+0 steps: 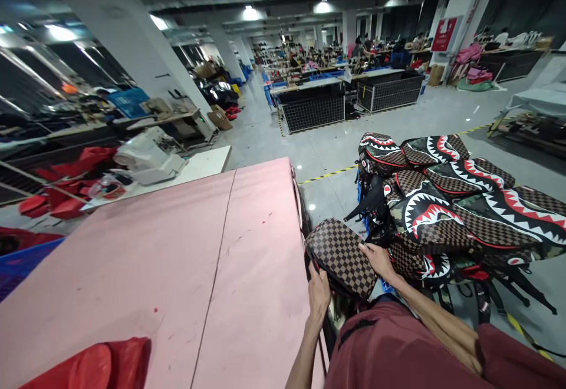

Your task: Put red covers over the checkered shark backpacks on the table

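Brown checkered backpack, gripped by left hand at 7 o'clock and right hand at 3 o'clock; no readable writing.

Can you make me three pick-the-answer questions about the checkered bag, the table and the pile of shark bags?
1. Where is the checkered bag?
A. At the right edge of the pink table
B. On top of the shark pile
C. On the floor by the far wire cages

2. What colour is the table top?
A. Green
B. Pink
C. Black

3. What are the hands doing?
A. Both rest flat on the table
B. One hand waves in the air
C. Both grip the checkered bag

Answers:
1 A, it sits beside the table's edge, left of the pile of shark bags.
2 B, the whole top is pink.
3 C, the left hand and right hand each clasp a side of it.
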Motion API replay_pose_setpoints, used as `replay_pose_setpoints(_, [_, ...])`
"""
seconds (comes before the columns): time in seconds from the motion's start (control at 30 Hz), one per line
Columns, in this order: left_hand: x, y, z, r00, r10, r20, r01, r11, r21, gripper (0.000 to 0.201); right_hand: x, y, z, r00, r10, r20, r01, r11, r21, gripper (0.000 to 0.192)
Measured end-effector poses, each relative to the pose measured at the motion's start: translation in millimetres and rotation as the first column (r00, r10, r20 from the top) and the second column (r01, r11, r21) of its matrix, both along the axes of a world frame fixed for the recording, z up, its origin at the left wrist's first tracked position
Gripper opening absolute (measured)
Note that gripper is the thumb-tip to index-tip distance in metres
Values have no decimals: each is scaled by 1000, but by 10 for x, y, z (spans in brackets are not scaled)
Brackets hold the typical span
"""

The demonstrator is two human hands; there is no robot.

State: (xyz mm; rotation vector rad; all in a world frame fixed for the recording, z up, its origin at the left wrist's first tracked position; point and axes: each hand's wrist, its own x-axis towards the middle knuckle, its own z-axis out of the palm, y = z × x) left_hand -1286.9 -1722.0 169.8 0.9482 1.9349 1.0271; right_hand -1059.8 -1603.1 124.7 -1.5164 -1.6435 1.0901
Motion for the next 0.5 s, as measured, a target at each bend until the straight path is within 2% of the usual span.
replay_pose_setpoints(0.13, [-26,-24,-2,990,74,120,-76,997,12,68,-81,11,89,996,7,93,-12,998,55,67])
replay_pose_setpoints(0.2, [-18,-27,-62,988,87,131,-87,996,-10,64,-78,31,60,993,22,117,-27,999,37,65])
replay_pose_setpoints(0.33, [-25,-25,-141,990,90,104,-85,995,-48,55,-18,67,-36,983,145,112,-145,989,-8,66])
replay_pose_setpoints(0.43, [-25,-19,-69,988,89,129,-89,996,-11,61,-2,103,20,975,158,159,-153,987,-42,62])
replay_pose_setpoints(0.5, [-19,7,34,977,115,179,-122,992,25,66,-28,145,157,968,152,199,-147,988,-37,58])
